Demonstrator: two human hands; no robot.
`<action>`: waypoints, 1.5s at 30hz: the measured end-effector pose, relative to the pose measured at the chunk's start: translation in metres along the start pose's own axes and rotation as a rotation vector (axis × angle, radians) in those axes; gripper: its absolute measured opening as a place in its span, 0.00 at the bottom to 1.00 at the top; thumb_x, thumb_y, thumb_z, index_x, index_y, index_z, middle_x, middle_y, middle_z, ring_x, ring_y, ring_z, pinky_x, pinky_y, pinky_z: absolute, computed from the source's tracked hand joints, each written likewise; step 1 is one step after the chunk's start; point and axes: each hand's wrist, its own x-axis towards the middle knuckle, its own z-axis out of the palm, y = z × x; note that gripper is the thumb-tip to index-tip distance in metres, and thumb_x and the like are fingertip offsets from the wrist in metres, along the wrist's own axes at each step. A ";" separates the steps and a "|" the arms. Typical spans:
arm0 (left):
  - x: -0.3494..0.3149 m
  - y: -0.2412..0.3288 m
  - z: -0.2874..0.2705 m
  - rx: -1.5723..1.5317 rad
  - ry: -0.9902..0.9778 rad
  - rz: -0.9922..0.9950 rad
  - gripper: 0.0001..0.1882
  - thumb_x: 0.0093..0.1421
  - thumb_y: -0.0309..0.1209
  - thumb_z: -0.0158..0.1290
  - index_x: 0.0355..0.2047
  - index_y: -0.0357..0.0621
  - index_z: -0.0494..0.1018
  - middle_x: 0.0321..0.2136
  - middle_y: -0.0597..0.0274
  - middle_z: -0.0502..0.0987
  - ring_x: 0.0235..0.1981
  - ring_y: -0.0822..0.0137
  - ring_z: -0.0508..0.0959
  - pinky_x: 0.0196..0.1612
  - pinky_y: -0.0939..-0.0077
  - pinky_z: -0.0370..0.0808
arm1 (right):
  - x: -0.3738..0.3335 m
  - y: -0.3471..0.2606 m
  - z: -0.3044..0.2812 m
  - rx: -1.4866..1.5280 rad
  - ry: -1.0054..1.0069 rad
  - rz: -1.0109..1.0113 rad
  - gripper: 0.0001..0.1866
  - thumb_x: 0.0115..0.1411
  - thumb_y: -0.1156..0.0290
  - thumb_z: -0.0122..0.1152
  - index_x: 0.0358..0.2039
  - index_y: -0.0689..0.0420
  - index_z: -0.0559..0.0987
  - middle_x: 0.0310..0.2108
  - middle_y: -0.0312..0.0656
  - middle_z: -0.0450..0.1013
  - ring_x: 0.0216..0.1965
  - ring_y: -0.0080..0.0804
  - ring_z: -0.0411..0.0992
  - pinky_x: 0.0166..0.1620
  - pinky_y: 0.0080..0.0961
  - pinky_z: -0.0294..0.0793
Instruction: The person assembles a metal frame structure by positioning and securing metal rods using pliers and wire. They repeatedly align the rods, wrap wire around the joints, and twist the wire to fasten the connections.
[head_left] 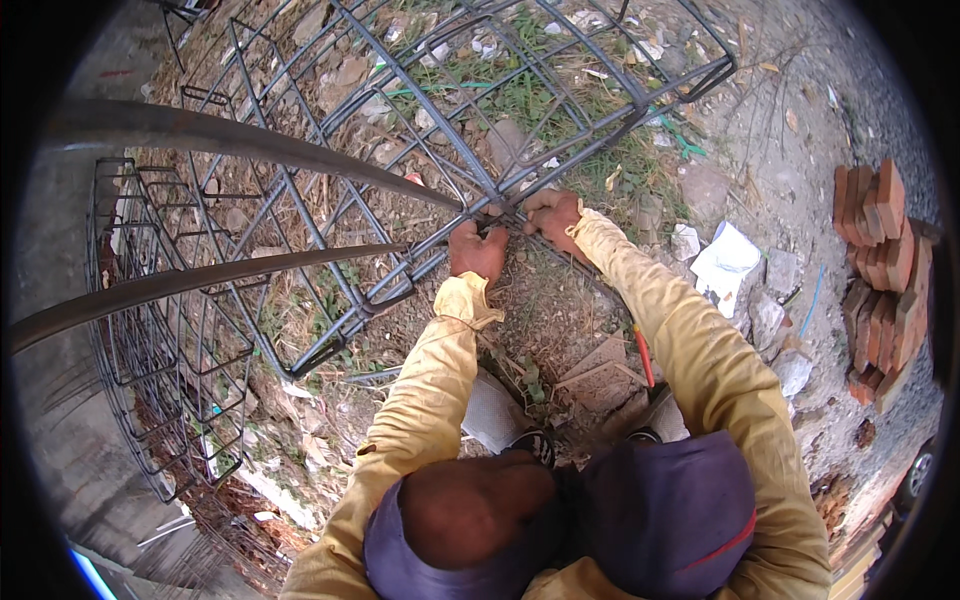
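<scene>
A steel rebar cage (385, 190) stretches across the ground in front of me, its bars crossing between my hands. My left hand (478, 250) is closed at this crossing, thumb and fingers pressed together near the bars. Just right of it, my right hand (553, 215) has its fingers curled in a pinch against the same joint. Whatever small thing either hand pinches is hidden by the fingers. Two long dark bars (240, 265) run in from the left toward the crossing. Yellowish sleeves cover both forearms.
More rebar cages (165, 330) stand at the left. Stacked red bricks (880, 280) are at the right. A red-handled tool (642, 355) lies by my right foot. White paper (725, 262), broken stones (770, 315) and grass cover the rough ground.
</scene>
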 end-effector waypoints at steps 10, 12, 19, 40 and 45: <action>0.014 -0.015 -0.002 0.118 -0.009 -0.136 0.08 0.57 0.28 0.52 0.35 0.37 0.75 0.29 0.62 0.77 0.23 0.74 0.72 0.26 0.77 0.69 | -0.028 -0.002 0.005 0.071 0.006 0.102 0.20 0.61 0.68 0.56 0.53 0.59 0.77 0.35 0.42 0.77 0.31 0.29 0.70 0.32 0.27 0.68; 0.011 -0.004 0.001 0.057 0.001 -0.119 0.06 0.57 0.28 0.53 0.32 0.38 0.75 0.27 0.63 0.77 0.23 0.74 0.73 0.26 0.76 0.69 | -0.028 0.011 0.009 -0.013 0.084 0.039 0.18 0.60 0.67 0.58 0.50 0.58 0.79 0.38 0.46 0.78 0.40 0.35 0.73 0.44 0.30 0.70; -0.014 0.026 0.026 -0.287 0.275 -0.293 0.14 0.60 0.26 0.58 0.43 0.38 0.67 0.28 0.60 0.75 0.24 0.70 0.78 0.23 0.77 0.74 | -0.046 0.026 0.025 0.030 0.170 -0.006 0.14 0.60 0.68 0.58 0.45 0.60 0.80 0.43 0.51 0.77 0.47 0.42 0.76 0.51 0.32 0.72; -0.017 0.002 0.035 -0.824 0.101 -0.602 0.08 0.62 0.33 0.59 0.37 0.45 0.73 0.29 0.64 0.77 0.26 0.71 0.75 0.23 0.76 0.70 | -0.055 0.032 0.030 -0.488 0.066 -0.528 0.10 0.59 0.74 0.51 0.41 0.57 0.74 0.37 0.53 0.74 0.43 0.57 0.72 0.50 0.44 0.71; -0.008 -0.048 0.033 -0.756 -0.040 -0.479 0.07 0.63 0.32 0.56 0.39 0.44 0.72 0.34 0.64 0.78 0.31 0.69 0.76 0.32 0.72 0.74 | -0.061 0.004 0.025 -0.587 0.022 -0.629 0.10 0.59 0.75 0.50 0.42 0.57 0.73 0.37 0.51 0.72 0.42 0.56 0.72 0.49 0.43 0.72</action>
